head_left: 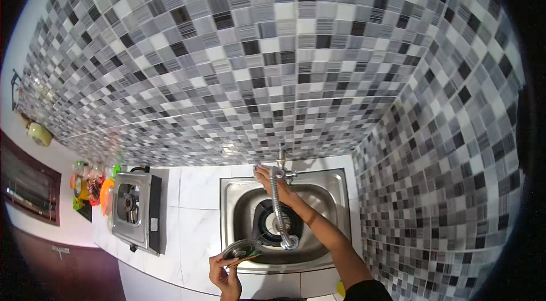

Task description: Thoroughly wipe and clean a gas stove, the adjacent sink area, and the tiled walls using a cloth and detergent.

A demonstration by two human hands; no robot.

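My left hand (226, 277) is closed on a round dark metal piece (239, 250), held tilted over the sink's front left corner. A thin green and yellow edge (251, 256), perhaps a scouring pad, shows beneath the piece. My right hand (275, 186) reaches across the sink (228, 190) to its back edge, fingers stretched out beside the tap (281, 156). Something small and silvery is at its fingertips; whether they touch it I cannot tell. The tap's flexible metal spout (274, 201) curves down in front of that hand. In the basin lies a black square part with a round ring (263, 233).
A steel gas stove (153, 213) stands on the white marbled counter (199, 204) to the left. Beyond it are an orange round thing (106, 196) and several colourful packets (85, 184). Checkered tiled walls (318, 73) rise behind and at the right. Something yellow (340, 288) shows near my right forearm.
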